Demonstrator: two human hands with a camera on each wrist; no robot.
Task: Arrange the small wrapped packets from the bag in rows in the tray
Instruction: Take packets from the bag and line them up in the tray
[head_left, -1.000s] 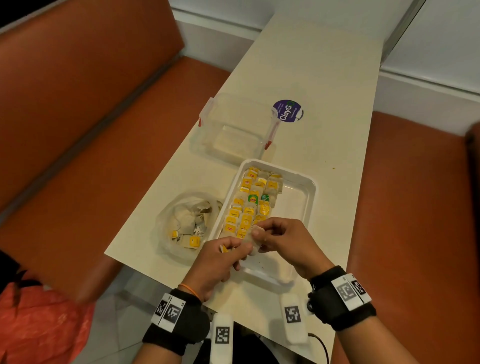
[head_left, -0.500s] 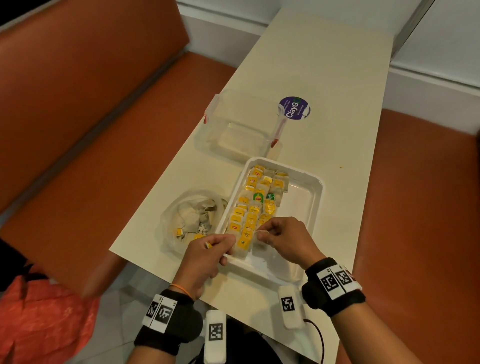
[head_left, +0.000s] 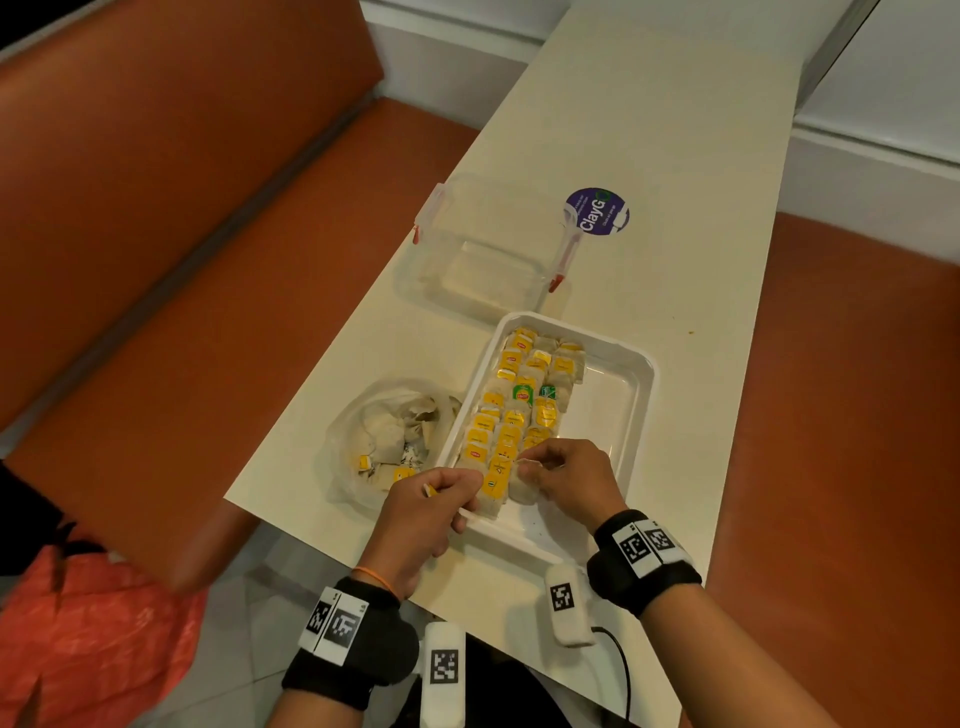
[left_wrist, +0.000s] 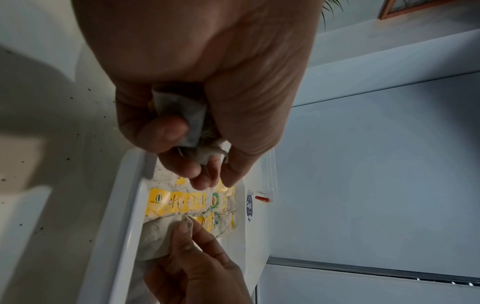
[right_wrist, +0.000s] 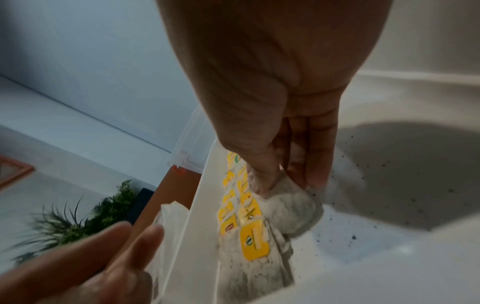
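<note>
A white tray (head_left: 631, 410) holds three rows of small packets with yellow tags (head_left: 506, 415) along its left side. My right hand (head_left: 530, 467) pinches a pale packet (right_wrist: 293, 207) and sets it down at the near end of the third row. My left hand (head_left: 452, 493) hovers over the tray's near left corner, fingers curled round crumpled packets (left_wrist: 187, 121), one with a yellow tag. The clear plastic bag (head_left: 384, 436) with more packets lies left of the tray.
An empty clear box (head_left: 478, 260) with red clips stands beyond the tray, next to a round purple sticker (head_left: 597, 210). Orange bench seats flank the narrow cream table (head_left: 649, 156). Dark crumbs dot the tray's bare right half.
My right hand has lowered its packet into the tray at the near end of the rows. My left hand has drawn apart from it, toward the tray's near left corner.
</note>
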